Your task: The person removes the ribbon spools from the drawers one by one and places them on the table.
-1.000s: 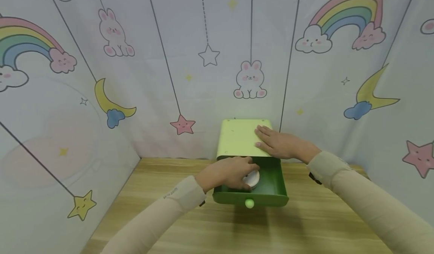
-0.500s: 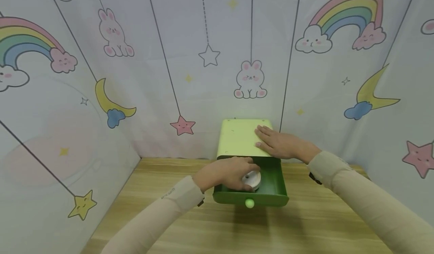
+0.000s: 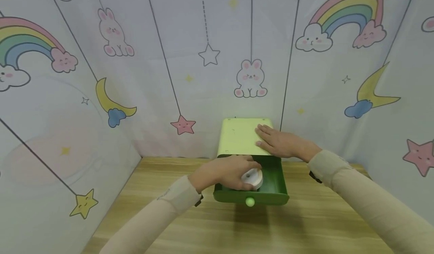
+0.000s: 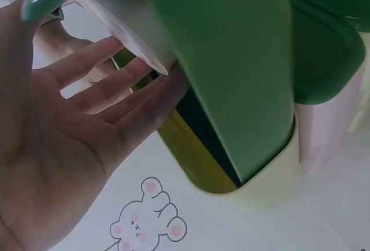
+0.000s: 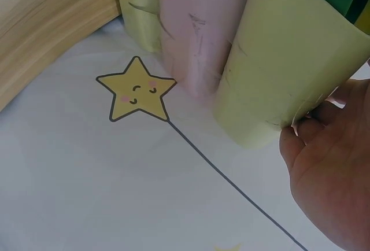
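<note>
A pale yellow-green drawer cabinet (image 3: 237, 137) stands against the back of the table, its dark green top drawer (image 3: 271, 199) pulled out by a round light-green knob (image 3: 250, 202). Inside the drawer, my left hand (image 3: 230, 173) holds a white round roll (image 3: 257, 179) with a small dark hole, thumb at the near side and fingers at the far side. The left wrist view shows the fingers (image 4: 139, 103) against the roll (image 4: 130, 17), partly behind the drawer wall. My right hand (image 3: 286, 144) rests flat on the right side of the cabinet top, fingers straight.
Wood-grain table (image 3: 162, 208) surrounds the cabinet. A printed cloth backdrop (image 3: 210, 92) with rabbits, stars and rainbows rises close behind and at both sides. The right wrist view shows a pink section (image 5: 196, 25) below the cabinet's yellow-green top section.
The white roll has tilted slightly and shows more of its rim, shifted a little to the right in the left hand. The left wrist edged left. The right hand stays in place.
</note>
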`<state>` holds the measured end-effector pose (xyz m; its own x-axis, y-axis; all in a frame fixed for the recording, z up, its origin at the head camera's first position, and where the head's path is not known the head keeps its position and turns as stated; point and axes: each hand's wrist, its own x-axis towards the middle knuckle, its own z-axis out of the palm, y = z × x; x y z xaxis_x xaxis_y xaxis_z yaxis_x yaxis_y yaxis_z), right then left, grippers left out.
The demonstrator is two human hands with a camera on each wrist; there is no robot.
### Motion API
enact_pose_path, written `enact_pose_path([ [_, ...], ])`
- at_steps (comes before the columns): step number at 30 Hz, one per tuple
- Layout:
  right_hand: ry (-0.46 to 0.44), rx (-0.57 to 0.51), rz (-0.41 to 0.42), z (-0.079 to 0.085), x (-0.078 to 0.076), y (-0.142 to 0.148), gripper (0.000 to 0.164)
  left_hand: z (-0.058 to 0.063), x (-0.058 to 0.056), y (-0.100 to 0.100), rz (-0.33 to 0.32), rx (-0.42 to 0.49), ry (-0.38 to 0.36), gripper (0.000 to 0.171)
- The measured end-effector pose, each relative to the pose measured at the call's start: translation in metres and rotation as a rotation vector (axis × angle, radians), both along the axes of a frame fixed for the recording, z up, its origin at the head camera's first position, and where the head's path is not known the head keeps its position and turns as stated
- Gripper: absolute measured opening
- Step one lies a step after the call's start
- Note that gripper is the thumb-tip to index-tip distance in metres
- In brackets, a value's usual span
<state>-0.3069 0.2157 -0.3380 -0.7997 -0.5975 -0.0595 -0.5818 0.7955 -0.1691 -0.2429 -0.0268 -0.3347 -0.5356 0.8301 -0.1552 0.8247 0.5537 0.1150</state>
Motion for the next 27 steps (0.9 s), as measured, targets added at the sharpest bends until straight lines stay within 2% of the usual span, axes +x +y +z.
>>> enact_pose_path([
  [9, -0.012, 0.002, -0.006, 0.001, -0.003, 0.000, 0.073, 0.015, 0.005, -0.007, 0.013, 0.072, -0.022, 0.066],
  [16, -0.016, 0.019, -0.007, 0.002, -0.003, -0.001, 0.074, 0.027, 0.009, -0.021, 0.031, 0.147, -0.030, 0.065],
  [27, 0.007, 0.021, 0.007, 0.000, -0.004, -0.001, 0.073, 0.035, 0.013, -0.049, 0.075, 0.224, -0.027, 0.065],
])
